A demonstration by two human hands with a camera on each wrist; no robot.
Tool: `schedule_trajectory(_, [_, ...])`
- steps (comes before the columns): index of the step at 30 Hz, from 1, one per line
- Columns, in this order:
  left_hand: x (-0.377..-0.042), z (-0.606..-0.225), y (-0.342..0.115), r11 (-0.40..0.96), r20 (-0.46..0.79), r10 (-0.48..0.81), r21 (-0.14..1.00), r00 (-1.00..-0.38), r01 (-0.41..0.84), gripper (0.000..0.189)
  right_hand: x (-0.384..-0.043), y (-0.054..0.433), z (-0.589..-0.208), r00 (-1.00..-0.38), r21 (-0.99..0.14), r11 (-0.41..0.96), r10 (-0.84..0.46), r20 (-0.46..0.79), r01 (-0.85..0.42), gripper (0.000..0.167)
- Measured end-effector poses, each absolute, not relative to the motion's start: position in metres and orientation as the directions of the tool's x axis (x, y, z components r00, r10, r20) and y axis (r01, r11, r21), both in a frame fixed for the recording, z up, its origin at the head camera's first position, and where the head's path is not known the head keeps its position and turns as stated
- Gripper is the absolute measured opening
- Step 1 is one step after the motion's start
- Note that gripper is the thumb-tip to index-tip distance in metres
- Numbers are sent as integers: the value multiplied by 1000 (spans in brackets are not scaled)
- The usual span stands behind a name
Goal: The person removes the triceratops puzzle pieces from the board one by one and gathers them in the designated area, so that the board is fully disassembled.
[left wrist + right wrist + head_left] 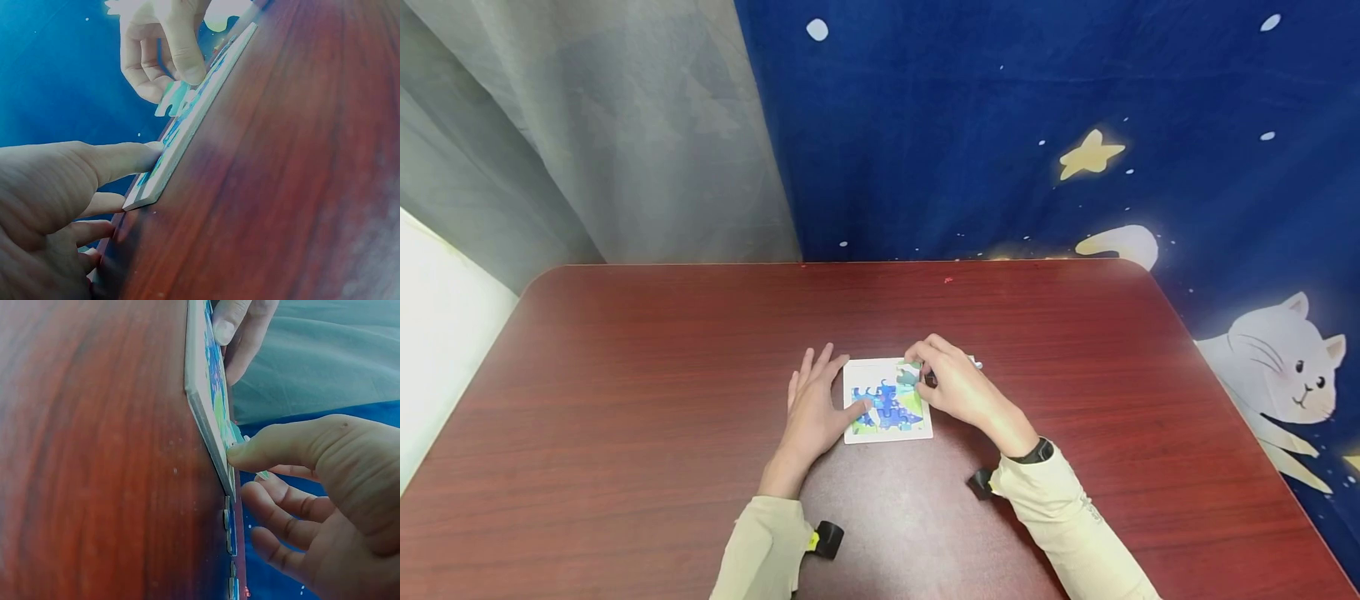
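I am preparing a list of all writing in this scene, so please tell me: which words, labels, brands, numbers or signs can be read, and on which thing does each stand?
No text can be read in any view.
Right sleeve: small faint marks, perhaps lettering, too small to read.
Puzzle board and the puzzle piece in the right hand: coloured print, no words to make out.
Blue curtain: printed star and cat, no lettering visible.

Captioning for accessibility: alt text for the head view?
A right hand pinches a piece at the far right corner of a puzzle; the left hand rests its thumb on the puzzle. Behind the reddish table: grey curtain, blue curtain.
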State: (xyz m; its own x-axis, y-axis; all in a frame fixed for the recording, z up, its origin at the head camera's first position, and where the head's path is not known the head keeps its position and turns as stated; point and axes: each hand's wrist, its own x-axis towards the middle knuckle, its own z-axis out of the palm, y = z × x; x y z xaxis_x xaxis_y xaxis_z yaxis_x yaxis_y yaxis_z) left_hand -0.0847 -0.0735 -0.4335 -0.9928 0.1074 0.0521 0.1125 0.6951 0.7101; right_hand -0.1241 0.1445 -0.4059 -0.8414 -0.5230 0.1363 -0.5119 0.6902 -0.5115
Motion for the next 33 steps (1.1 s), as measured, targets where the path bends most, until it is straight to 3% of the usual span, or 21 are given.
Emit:
schedule_trajectory(10, [-85,-433,-73,691,53,108,714,-993,113,72,-126,150,-403,-843,-451,719,-509,175,-528,32])
schedule_trajectory(17, [-85,-432,-73,684,57,113,720,-992,120,72,-131,171,-391,-855,-470,719,-480,198,-512,32])
schedule_trajectory(33, [-84,-433,-74,700,49,105,706,-993,109,71,-142,215,-378,-900,-510,752,-419,120,-418,33])
